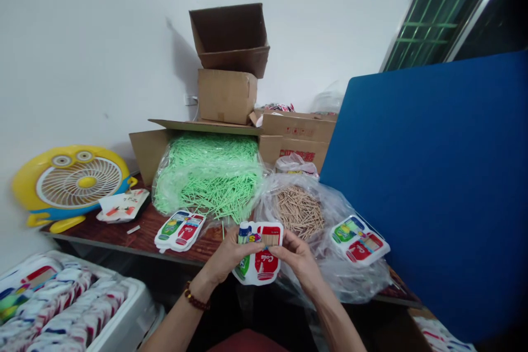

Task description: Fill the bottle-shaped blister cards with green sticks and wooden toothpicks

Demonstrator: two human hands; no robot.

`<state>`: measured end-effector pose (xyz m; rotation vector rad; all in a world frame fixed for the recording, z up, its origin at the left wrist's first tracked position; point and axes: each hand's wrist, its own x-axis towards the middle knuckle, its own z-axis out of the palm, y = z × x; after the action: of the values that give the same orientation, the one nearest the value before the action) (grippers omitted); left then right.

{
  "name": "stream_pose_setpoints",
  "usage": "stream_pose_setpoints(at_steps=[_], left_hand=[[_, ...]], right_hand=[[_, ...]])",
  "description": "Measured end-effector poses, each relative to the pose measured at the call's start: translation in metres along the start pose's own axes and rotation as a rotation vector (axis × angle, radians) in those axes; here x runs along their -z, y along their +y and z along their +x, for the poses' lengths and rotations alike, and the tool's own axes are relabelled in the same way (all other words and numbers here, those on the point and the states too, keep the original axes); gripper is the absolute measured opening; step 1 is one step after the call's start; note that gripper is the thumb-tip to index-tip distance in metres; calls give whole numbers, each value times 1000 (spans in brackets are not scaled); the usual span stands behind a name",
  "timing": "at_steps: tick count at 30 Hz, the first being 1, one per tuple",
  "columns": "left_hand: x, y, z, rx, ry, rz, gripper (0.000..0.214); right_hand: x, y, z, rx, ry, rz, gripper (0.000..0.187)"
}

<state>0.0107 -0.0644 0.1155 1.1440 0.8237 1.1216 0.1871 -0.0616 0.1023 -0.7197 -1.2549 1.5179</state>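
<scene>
A printed can-shaped card (268,267), green on one side and red with "Cola" lettering on the other, is held upright between both hands above the table's front edge. My left hand (229,256) grips its left side, thumb across the front. My right hand (295,256) pinches its right side. A row of thin brown sticks shows in the red part, and pale green sticks show at the upper left. Behind the hands lie a heap of short brown sticks (300,210) on clear plastic and a box of light green sticks (210,176).
Similar cards lie in a left stack (180,230) and a right stack (359,240). A white foam box (124,308) full of packed cards stands lower left. A yellow fan (82,181) is at the left, cardboard boxes (226,96) behind, and a blue panel (429,187) at the right.
</scene>
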Motion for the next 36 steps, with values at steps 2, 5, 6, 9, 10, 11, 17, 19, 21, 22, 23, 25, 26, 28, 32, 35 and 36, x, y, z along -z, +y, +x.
stream_pose_setpoints(at_steps=[2,5,6,9,10,11,17,19,21,22,23,25,26,28,32,35,36], left_hand=[[-1,-1,0,-4,-3,5,26],[-3,-4,0,-37,10,-12,26],[-3,-4,1,-50,21,-17,25],[-5,-5,3,-66,48,-21,22],[-5,-5,3,-64,47,-24,21],[-4,-5,4,-58,43,-27,21],[-1,-7,4,-46,16,-9,23],[-1,-10,4,-40,16,11,21],[-1,-13,4,-29,18,24,21],[-1,-15,3,-26,14,27,21],[-2,-16,3,-24,9,27,21],[-3,-17,2,-22,1,17,22],[-4,-17,2,-21,4,13,22],[-4,-18,2,-16,14,13,23],[-3,-19,4,6,3,15,22],[-1,-22,5,19,-1,-5,21],[-1,-23,5,26,-1,-8,20]], right_hand=[[-2,1,2,-9,-22,-18,26],[-1,6,3,12,2,-68,25],[0,9,4,16,8,-73,26],[3,13,2,39,36,-98,28],[3,13,2,48,42,-112,28],[4,12,1,52,36,-123,27],[5,-8,6,74,23,-63,21],[4,-12,9,90,86,-93,20],[4,-12,11,93,135,-135,21],[4,-11,11,98,153,-150,22],[4,-9,12,106,167,-162,22],[4,-8,11,119,185,-178,23],[4,-8,11,114,187,-179,24],[4,-10,10,79,165,-159,24],[2,-10,11,-7,109,-153,25],[1,-7,14,45,169,-272,23],[1,-5,14,59,178,-292,22]])
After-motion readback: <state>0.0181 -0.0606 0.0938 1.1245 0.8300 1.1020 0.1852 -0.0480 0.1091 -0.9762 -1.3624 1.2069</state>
